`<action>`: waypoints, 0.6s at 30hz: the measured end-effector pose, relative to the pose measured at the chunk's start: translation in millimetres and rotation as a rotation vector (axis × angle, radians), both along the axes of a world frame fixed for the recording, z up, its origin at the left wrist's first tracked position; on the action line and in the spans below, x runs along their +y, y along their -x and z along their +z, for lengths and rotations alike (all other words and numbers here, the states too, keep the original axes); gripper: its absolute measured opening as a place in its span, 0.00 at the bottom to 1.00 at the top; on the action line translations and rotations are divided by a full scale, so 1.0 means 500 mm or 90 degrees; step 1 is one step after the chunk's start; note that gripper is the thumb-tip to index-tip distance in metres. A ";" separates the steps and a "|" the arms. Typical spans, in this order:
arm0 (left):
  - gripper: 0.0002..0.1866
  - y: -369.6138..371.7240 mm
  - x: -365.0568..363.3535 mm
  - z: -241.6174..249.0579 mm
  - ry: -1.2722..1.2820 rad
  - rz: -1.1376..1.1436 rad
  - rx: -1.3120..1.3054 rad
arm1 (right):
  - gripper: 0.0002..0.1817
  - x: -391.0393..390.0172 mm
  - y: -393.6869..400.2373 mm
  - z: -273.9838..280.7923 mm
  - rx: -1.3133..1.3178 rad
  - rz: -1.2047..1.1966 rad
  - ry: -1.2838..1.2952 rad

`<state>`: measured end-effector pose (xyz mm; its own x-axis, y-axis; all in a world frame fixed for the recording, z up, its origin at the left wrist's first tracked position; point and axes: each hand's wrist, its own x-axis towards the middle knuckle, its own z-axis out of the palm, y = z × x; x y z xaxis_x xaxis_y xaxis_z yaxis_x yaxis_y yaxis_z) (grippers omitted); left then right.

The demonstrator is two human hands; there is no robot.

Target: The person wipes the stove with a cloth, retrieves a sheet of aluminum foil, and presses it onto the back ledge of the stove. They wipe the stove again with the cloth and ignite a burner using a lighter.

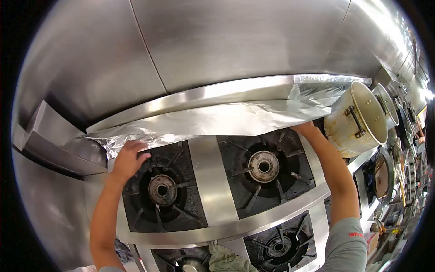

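Note:
A long sheet of aluminium foil (217,120) lies along the back ledge of a gas stove, crumpled at its left end. My left hand (130,158) is at that crumpled end, above the back left burner (162,190), its thumb and fingers apart. Toward the foil's right part reaches my right hand (306,128); its fingers are hidden under the foil's lower edge, beside the large pot. The back right burner (263,167) sits below and between the hands.
A large stained pot (340,124) stands tilted in view at the right, with another pot (386,106) behind it. A greenish cloth (229,259) lies between the front burners. Pans and utensils line the far right. A metal box (56,136) juts out at the left.

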<state>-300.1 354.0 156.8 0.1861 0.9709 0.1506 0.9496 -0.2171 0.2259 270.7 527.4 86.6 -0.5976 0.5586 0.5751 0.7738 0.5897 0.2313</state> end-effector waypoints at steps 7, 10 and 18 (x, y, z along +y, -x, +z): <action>0.22 -0.141 0.051 -0.001 -0.047 -0.166 -0.047 | 0.15 0.038 -0.009 -0.041 0.078 0.124 -0.035; 0.23 -0.170 0.075 -0.021 0.038 -0.141 -0.078 | 0.18 0.046 0.040 0.052 0.042 -0.043 0.295; 0.29 -0.191 0.101 -0.057 -0.056 -0.166 0.069 | 0.15 0.030 0.117 0.123 0.216 -0.247 0.484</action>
<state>-204.8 404.4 128.2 0.4475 0.8721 0.1982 0.8768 -0.4714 0.0947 212.1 542.6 148.2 -0.1556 0.9845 0.0804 0.9047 0.1747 -0.3886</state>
